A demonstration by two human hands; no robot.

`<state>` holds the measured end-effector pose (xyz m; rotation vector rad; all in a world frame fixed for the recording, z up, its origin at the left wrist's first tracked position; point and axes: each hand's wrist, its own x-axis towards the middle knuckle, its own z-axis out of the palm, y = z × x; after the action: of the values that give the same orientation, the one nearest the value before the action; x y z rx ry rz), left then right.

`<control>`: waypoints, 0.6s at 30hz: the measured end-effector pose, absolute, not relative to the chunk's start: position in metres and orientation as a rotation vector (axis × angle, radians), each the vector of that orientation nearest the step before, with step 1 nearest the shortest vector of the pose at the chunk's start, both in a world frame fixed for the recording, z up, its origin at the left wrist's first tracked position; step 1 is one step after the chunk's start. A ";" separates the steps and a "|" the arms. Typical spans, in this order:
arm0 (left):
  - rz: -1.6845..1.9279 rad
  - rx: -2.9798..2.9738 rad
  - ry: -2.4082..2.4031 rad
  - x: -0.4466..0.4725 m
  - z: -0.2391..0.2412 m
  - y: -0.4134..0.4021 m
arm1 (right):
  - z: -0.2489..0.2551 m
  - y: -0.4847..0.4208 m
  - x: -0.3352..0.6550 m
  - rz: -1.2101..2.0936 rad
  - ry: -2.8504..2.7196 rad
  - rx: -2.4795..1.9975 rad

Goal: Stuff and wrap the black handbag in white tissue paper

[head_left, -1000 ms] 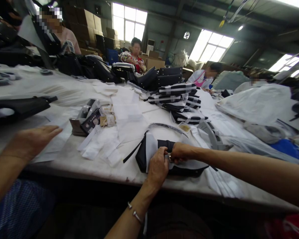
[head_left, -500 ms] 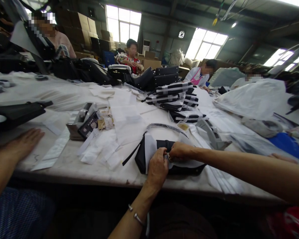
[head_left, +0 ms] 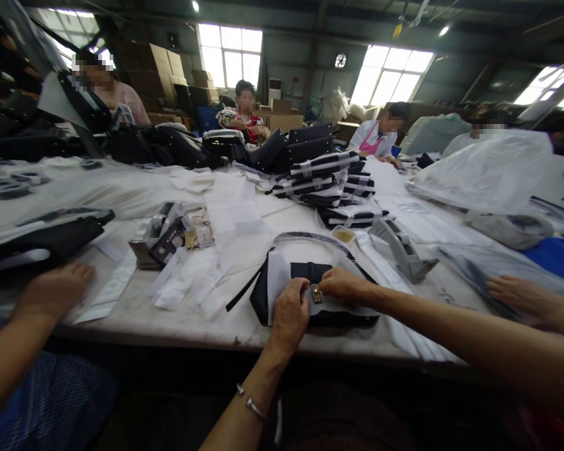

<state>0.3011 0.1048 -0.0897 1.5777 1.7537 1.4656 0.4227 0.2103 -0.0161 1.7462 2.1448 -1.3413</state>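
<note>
A small black handbag (head_left: 263,300) partly wrapped in white paper lies near the table's front edge. Its gold metal clasp (head_left: 316,293) shows between my two hands. My left hand (head_left: 289,313) has its fingers curled, pinching the paper and bag just left of the clasp. My right hand (head_left: 342,286) is closed too, pinching at the clasp from the right. The bag's strap (head_left: 305,238) arcs behind it on the table.
A co-worker's hand (head_left: 54,291) rests on the table at left, another person's hand (head_left: 521,294) at right. A grey tray of tags (head_left: 143,241), white paper strips (head_left: 188,282), a tape dispenser (head_left: 402,247), stacked wrapped bags (head_left: 331,181) and seated people lie beyond.
The clasp has come into view between my hands, which shifted slightly up on the bag. The co-worker's hand at left drew back toward the table edge; another hand appeared at right.
</note>
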 end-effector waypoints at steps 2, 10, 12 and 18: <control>1.460 1.615 1.762 0.301 -0.087 0.103 | -0.010 0.210 0.424 -1.388 2.142 1.725; 1.279 2.049 1.796 0.305 -0.097 0.098 | -0.009 0.208 0.428 -1.395 2.355 1.626; 1.279 2.117 1.814 0.306 -0.102 0.098 | -0.012 0.210 0.428 -1.344 2.513 1.505; 1.293 2.164 1.826 0.308 -0.103 0.098 | -0.018 0.231 0.427 -1.435 2.437 1.258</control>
<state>0.3075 0.0984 -0.1034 2.1636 1.8264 1.2927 0.4266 0.2313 -0.0177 1.2579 2.4370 -1.4354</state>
